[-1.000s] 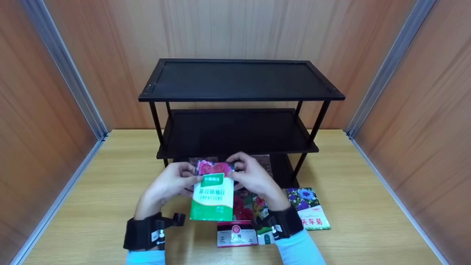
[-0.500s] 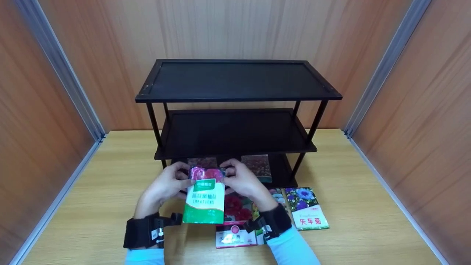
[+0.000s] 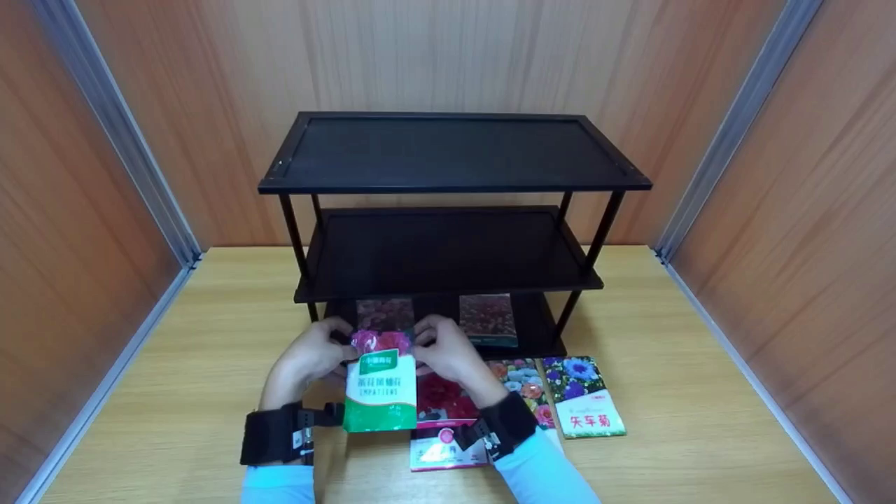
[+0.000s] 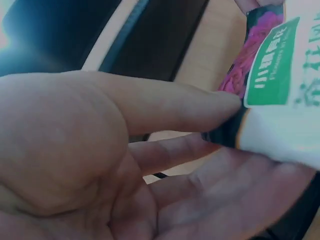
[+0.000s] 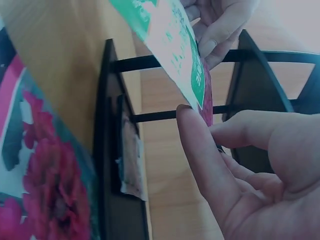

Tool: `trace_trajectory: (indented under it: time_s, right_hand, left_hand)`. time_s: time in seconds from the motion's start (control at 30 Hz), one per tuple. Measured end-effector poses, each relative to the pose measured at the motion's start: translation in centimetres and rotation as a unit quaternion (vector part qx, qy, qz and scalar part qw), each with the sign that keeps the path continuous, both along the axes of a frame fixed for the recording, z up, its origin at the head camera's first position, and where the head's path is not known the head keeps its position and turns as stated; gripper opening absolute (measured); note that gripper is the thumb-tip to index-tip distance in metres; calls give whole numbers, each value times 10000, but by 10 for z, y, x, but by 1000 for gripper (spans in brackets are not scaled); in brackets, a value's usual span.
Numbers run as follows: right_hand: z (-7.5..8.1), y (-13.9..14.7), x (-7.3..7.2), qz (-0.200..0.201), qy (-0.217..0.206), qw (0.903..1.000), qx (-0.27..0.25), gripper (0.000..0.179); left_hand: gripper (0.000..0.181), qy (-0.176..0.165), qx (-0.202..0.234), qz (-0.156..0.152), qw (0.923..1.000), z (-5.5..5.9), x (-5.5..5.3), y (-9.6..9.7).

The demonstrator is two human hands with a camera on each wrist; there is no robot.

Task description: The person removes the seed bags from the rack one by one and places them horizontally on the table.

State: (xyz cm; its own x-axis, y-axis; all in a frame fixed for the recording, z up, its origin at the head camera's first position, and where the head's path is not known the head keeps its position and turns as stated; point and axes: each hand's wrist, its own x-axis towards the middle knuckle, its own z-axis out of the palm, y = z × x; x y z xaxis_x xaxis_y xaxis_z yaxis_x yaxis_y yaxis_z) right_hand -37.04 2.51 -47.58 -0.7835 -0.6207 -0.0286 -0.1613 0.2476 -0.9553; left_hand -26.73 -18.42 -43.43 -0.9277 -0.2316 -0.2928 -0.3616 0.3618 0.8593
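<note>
A green and white seed packet (image 3: 381, 388) with pink flowers at its top, marked IMPATIENS, is held up in front of the lowest shelf. My left hand (image 3: 311, 357) pinches its upper left edge between thumb and fingers; the left wrist view shows the thumb (image 4: 190, 107) on the front and fingers behind. At the upper right edge, my right hand (image 3: 444, 350) pinches the packet, thumb and finger meeting on it in the right wrist view. Two flower packets lie on the bottom shelf, one at the left (image 3: 385, 313) and one toward the right (image 3: 488, 318).
A black three-tier rack (image 3: 455, 154) stands at the back of the wooden table (image 3: 189, 378). Before it lie a red-flower packet (image 3: 448, 441), a multicoloured flower packet (image 3: 525, 381) and a blue-flower packet (image 3: 586, 399). Wood-grain panels enclose the table at the back and sides.
Both hands have carried the impatiens packet left and slightly down. The right arm has shifted left, uncovering the right-hand packet on the bottom shelf and more of the multicoloured one.
</note>
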Motion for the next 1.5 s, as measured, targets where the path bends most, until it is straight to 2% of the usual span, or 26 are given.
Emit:
trace_trajectory:
  time_s: [0.1, 0.23, 0.33, 0.43, 1.0, 1.5]
  right_hand:
    - [-6, -3, 1, -23, 69, 9998, 190, 30]
    - [-14, -6, 4, 39, 84, 9982, 588, 26]
    - [-19, -8, 5, 87, 11, 9970, 774, 25]
    - [-23, -9, 6, 107, -61, 9965, 823, 25]
    - [-30, -10, 6, 106, -410, 9923, 1163, 39]
    - [-30, -10, 9, 59, 23, 9867, 1626, 36]
  left_hand:
    - [32, -119, -151, 14, 9998, -6, -1, -2]
    - [15, -389, -573, 21, 9976, -17, -3, -6]
    - [12, -600, -830, 10, 9947, -24, -5, -8]
    - [11, -747, -853, 26, 9935, -28, -5, -10]
    - [13, -1240, -749, -24, 9894, -40, -11, -5]
    - [23, -1365, -963, 98, 9859, -46, -17, -2]
